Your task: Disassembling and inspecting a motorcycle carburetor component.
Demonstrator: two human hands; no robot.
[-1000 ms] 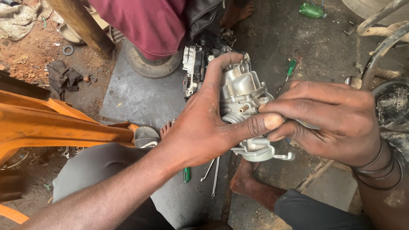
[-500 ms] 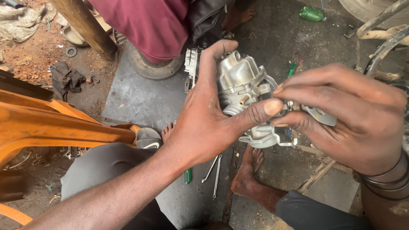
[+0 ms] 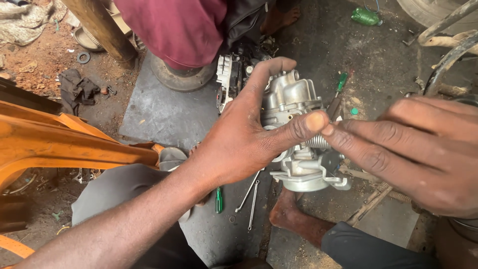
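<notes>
Presently, item one: grey metal carburettor (image 3: pixel 294 134), held above the ground between my hands, long axis running near-vertical in view, domed cap away from me, flat bracket end nearest me; my left hand (image 3: pixel 239 139) wraps its left side, thumb laid across the body; my right hand (image 3: pixel 413 149) has fingers extended, tips touching the coiled spring (image 3: pixel 316 142) on its right side; whether they pinch it I cannot tell. Green bottle (image 3: pixel 366 16) lies far off; contents not visible. Green-handled screwdriver (image 3: pixel 218 199) beside two spanners (image 3: pixel 251 194) on a grey mat (image 3: pixel 159 114).
</notes>
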